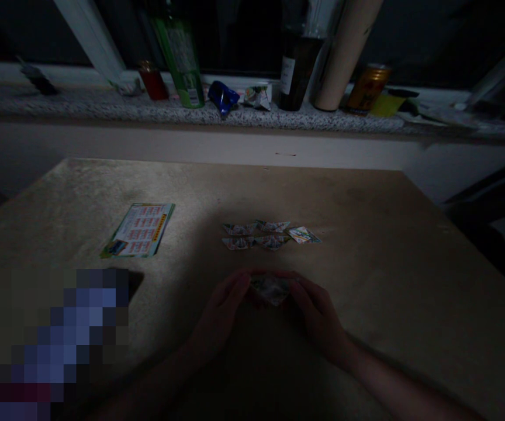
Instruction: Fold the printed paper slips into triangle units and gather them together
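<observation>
Between my two hands is a small folded piece of printed paper [272, 290], pointed at its lower edge. My left hand [228, 301] pinches its left end with the thumb on top. On the right end, the thumb and fingers of my right hand [314, 304] close in the same way. Shadow covers both hands, so the finer folds of the paper are hard to make out. Just beyond my fingertips lie several small folded paper boats [272, 241] in two short rows. A diamond-shaped folded paper [305, 235] rests at their right end.
A printed calendar sheet [141, 231] lies on the table [366, 234] at left, above a pixelated blurred area. Along the granite windowsill [116, 111] stand a green bottle [184, 64], a dark bottle [296, 73], a cardboard tube [344, 52], a gold can [369, 88] and a blue tape dispenser [223, 96].
</observation>
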